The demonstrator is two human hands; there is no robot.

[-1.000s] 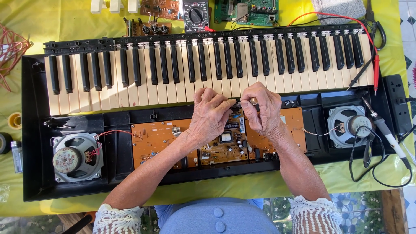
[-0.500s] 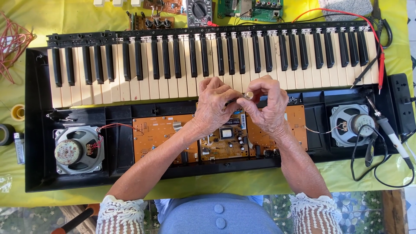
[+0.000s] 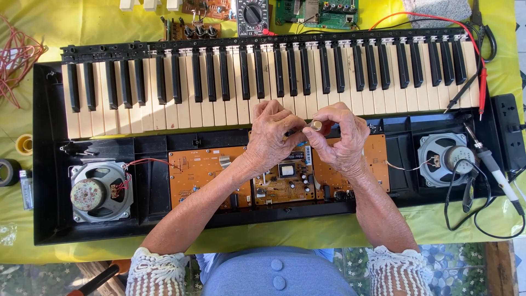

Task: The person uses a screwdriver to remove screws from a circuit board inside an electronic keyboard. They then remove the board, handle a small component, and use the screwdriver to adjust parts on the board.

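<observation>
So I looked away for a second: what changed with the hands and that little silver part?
Both hands lifted slightly off the circuit boards toward the keys, their fingers pinching the small silver cylinder throughout; nothing was let go. The keyboard, speakers and soldering iron stayed put.

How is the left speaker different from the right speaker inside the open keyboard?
The left speaker has a worn, pale, speckled centre and red wires; the right speaker has a smooth grey centre and a pale wire. The left speaker sits lower in the case than the right speaker. Both are round and lie magnet side up.
</observation>
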